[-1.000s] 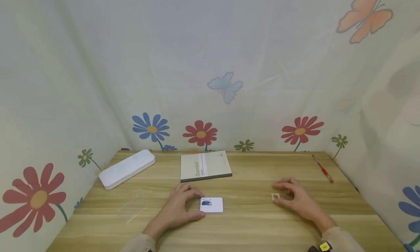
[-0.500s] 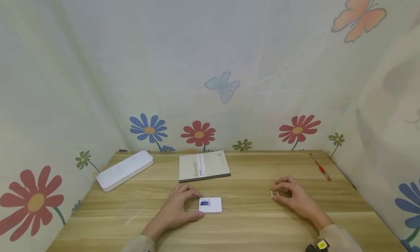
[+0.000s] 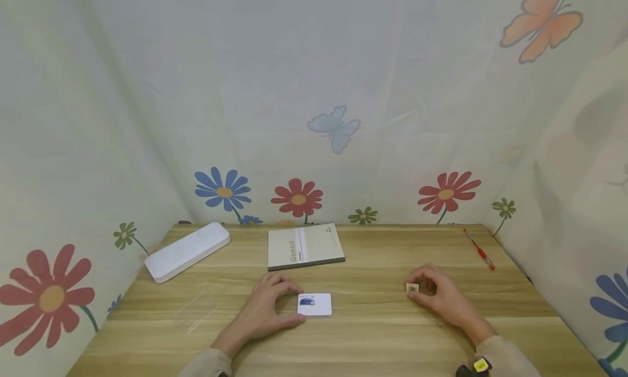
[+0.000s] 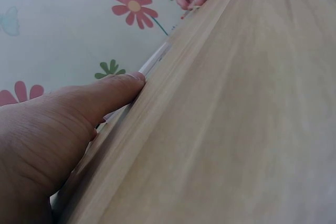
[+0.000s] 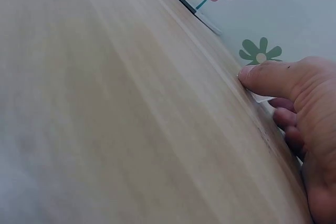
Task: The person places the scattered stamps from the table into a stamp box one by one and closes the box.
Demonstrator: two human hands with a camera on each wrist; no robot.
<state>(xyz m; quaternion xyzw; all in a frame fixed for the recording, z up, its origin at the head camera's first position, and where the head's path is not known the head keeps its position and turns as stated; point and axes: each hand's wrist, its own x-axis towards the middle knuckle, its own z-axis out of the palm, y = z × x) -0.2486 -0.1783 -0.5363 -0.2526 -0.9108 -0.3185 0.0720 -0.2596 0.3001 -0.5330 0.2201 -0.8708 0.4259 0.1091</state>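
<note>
My left hand [image 3: 265, 309] holds a white rounded card [image 3: 320, 305] by its left corners, thumb at the near corner and index finger at the far one. The card lies flat on the table and has a small dark-blue picture at its upper left. Farther right, my right hand [image 3: 444, 295] pinches a small pale square piece [image 3: 411, 289], like a stamp, with a dark print. In the right wrist view, only a pale edge of that piece [image 5: 260, 98] shows below the thumb. In the left wrist view, my left thumb [image 4: 118, 90] touches the card's edge.
A notebook [image 3: 319, 246] marked "Gambit" lies behind the card. At the back left is a white oblong case [image 3: 188, 251], with a clear sheet [image 3: 197, 314] in front of it. A red pen [image 3: 481, 251] lies at the back right. Flowered cloth [image 3: 382, 164] surrounds the table.
The small square has tipped up between my right thumb and fingers, so its printed face now shows more. My left hand and the card stay in place. The head view has shifted slightly.
</note>
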